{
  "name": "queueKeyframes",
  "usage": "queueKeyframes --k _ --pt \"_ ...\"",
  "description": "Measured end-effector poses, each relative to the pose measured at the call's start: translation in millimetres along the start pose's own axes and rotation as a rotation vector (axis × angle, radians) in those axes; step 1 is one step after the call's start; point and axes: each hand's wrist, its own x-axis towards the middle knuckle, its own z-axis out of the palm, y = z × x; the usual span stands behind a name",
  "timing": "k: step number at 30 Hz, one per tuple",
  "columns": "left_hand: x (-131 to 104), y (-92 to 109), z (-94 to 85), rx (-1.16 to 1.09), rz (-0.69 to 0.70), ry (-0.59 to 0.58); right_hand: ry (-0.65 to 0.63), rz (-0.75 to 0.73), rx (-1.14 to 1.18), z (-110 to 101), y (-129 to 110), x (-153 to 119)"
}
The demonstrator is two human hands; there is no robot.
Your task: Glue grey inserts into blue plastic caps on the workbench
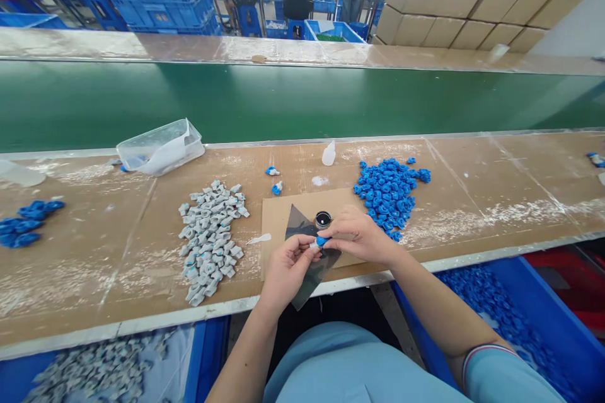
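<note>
The small blue-and-pale plastic piece [322,242] lies directly between the left hand [288,264] and the right hand [358,236], neither clearly nearer. Its long axis seems to run roughly sideways, pale end leftward; left fingers pinch that end, right fingers grip the blue one. It is above the dark sheet [312,278] on the bench [458,195], just nearside of the round black pot [323,220]. The blue part looks rounded; fingers hide finer detail.

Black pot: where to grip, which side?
Probably the outer wall, thumb and fingers opposed, from above and the far left. The pot is round and open-topped with dark contents, so fingers should stay off the inside; the right hand crowds its near right.
</note>
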Motion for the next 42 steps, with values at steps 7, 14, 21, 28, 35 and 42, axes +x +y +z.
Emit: queueKeyframes --k 7,14,21,28,35,42 --pt "-1.3 5.4 3.2 -0.111 0.006 0.023 0.128 0.037 0.077 4.9 -6.8 0.1" --pt "-1.0 3.3 11.8 -0.177 -0.026 0.02 0.238 0.086 0.097 14.4 -5.8 -8.2" --pt "47.0 25.3 -13.9 0.057 0.009 0.162 0.268 0.186 -0.379 -23.7 40.0 -15.1" --pt "94.3 47.1 -32.3 0.201 0.034 0.376 -0.093 0.622 -0.855 -39.6 62.3 -8.0" --pt "51.0 57.6 -73.6 0.538 0.126 0.528 -0.292 0.65 -0.897 -38.4 51.4 -1.9" --pt "-13.8 47.5 -111.1 1.092 0.073 0.516 0.011 0.311 -0.921 -31.6 70.8 -18.3"
